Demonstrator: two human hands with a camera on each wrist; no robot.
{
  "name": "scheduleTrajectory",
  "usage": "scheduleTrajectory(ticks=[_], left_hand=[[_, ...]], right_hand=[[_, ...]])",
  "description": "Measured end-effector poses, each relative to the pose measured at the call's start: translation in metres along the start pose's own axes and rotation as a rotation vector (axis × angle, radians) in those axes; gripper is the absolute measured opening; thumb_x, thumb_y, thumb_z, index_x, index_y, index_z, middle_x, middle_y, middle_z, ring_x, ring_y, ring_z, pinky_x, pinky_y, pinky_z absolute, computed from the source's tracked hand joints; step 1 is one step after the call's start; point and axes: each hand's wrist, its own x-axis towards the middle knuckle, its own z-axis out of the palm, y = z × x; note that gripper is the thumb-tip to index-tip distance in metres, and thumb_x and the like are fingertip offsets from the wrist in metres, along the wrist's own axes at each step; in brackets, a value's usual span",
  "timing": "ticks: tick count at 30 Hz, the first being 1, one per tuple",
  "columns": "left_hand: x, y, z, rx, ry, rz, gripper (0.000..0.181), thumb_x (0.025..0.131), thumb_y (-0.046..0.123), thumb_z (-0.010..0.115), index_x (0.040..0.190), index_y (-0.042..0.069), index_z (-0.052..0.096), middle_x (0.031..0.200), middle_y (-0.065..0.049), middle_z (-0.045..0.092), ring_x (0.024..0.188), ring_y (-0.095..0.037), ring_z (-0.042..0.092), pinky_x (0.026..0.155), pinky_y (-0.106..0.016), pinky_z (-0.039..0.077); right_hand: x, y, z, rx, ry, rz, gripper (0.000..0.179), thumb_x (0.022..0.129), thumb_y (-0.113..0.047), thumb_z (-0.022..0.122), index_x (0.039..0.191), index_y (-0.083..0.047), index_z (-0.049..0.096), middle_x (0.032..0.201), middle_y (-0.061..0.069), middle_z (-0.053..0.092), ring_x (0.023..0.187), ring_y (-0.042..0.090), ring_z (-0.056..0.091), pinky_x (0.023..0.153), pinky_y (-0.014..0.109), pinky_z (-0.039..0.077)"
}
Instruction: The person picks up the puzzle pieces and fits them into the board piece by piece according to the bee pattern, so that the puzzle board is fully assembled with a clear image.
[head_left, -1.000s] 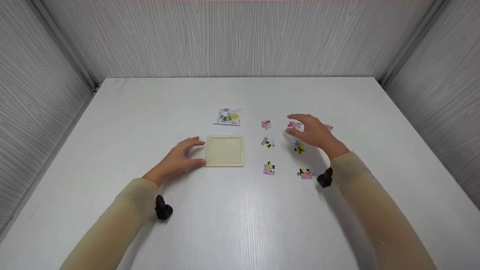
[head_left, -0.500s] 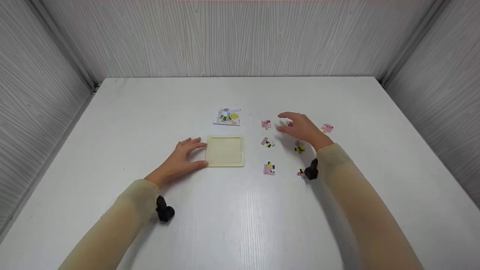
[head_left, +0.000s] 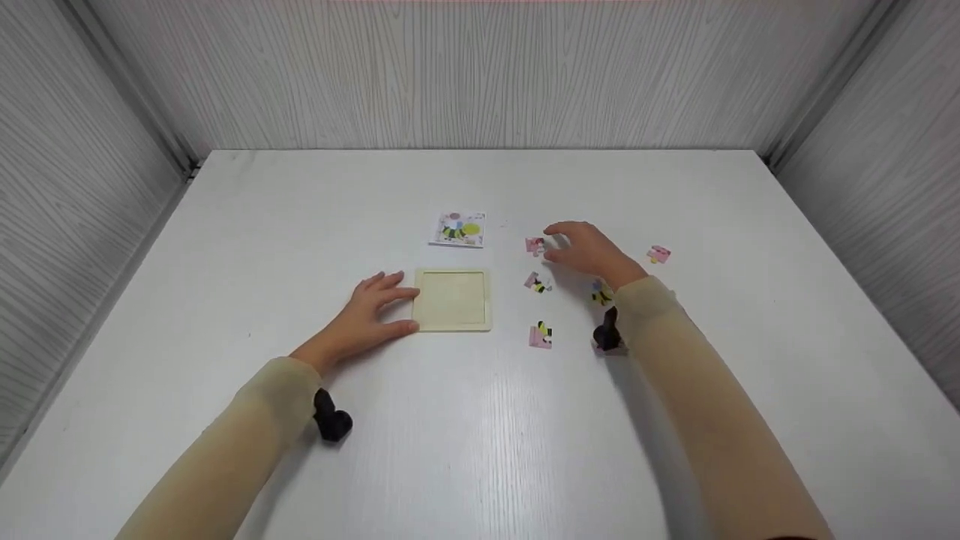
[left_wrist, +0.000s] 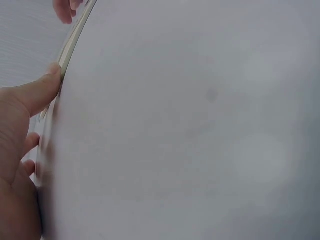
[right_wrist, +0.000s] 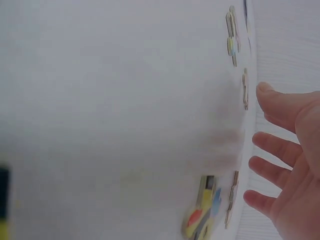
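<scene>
A pale wooden puzzle tray (head_left: 451, 298) lies flat, with bare wood inside its rim. My left hand (head_left: 364, 315) rests at the tray's left edge, thumb and a finger touching the rim; the left wrist view shows the thumb (left_wrist: 47, 90) against it. My right hand (head_left: 592, 249) hovers low with thumb and fingers apart, their tips beside a pink puzzle piece (head_left: 533, 245). Nothing is gripped in it. In the right wrist view, its fingers (right_wrist: 272, 147) are spread, and a yellow puzzle piece (right_wrist: 202, 210) lies nearby on the table.
Nearer lie a bee-striped piece (head_left: 538, 283) and a pink-and-yellow piece (head_left: 541, 335). A blue-and-yellow piece (head_left: 601, 292) and another pink piece (head_left: 609, 350) are partly covered by the right arm and its wrist camera. One more piece (head_left: 659, 254) lies right; a bee picture (head_left: 457, 229) lies behind the tray.
My right hand has moved left, from above one pink piece to beside the far-left one; the first is now hidden. My left hand has edged right against the tray.
</scene>
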Motion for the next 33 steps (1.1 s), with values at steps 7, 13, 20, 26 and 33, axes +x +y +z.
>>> scheduleTrajectory(ticks=[7, 13, 20, 26, 33], left_hand=[[0.001, -0.001, 0.001, 0.004, -0.003, -0.011, 0.057, 0.084, 0.043, 0.066, 0.133, 0.017, 0.053, 0.15, -0.008, 0.027, 0.14, -0.031, 0.009, 0.109, -0.053, 0.007], [0.001, -0.002, 0.002, 0.003, -0.006, -0.017, 0.057, 0.083, 0.044, 0.066, 0.132, 0.017, 0.053, 0.15, -0.009, 0.027, 0.14, -0.03, 0.009, 0.109, -0.053, 0.006], [0.0, -0.001, 0.001, 0.001, -0.005, -0.017, 0.056, 0.084, 0.043, 0.066, 0.132, 0.017, 0.053, 0.15, -0.009, 0.027, 0.14, -0.031, 0.009, 0.109, -0.052, 0.004], [-0.003, 0.0, 0.001, -0.009, -0.013, -0.04, 0.057, 0.084, 0.043, 0.066, 0.133, 0.018, 0.052, 0.151, -0.008, 0.026, 0.14, -0.03, 0.007, 0.109, -0.052, 0.005], [-0.001, -0.002, 0.001, 0.005, -0.013, -0.041, 0.057, 0.083, 0.046, 0.065, 0.133, 0.02, 0.052, 0.151, -0.007, 0.026, 0.14, -0.029, 0.007, 0.11, -0.052, 0.004]], right_hand=[[0.006, -0.005, 0.003, -0.047, -0.029, 0.015, 0.051, 0.093, -0.024, 0.057, 0.138, -0.007, 0.043, 0.144, 0.013, 0.037, 0.135, 0.029, 0.027, 0.109, 0.043, 0.02], [0.009, -0.006, 0.004, -0.107, -0.037, -0.022, 0.048, 0.092, -0.021, 0.058, 0.134, -0.002, 0.046, 0.14, 0.017, 0.042, 0.132, 0.033, 0.031, 0.108, 0.045, 0.022], [0.013, -0.01, 0.008, -0.126, -0.004, -0.008, 0.039, 0.091, -0.024, 0.058, 0.128, -0.01, 0.056, 0.135, 0.017, 0.044, 0.126, 0.039, 0.032, 0.099, 0.055, 0.03], [0.014, -0.01, 0.011, -0.116, 0.006, 0.007, 0.032, 0.091, -0.024, 0.059, 0.12, -0.009, 0.06, 0.134, 0.017, 0.044, 0.125, 0.039, 0.032, 0.098, 0.057, 0.029], [0.015, -0.01, 0.01, -0.1, 0.022, 0.01, 0.03, 0.091, -0.024, 0.06, 0.114, -0.005, 0.06, 0.129, 0.018, 0.048, 0.123, 0.037, 0.035, 0.1, 0.052, 0.03]])
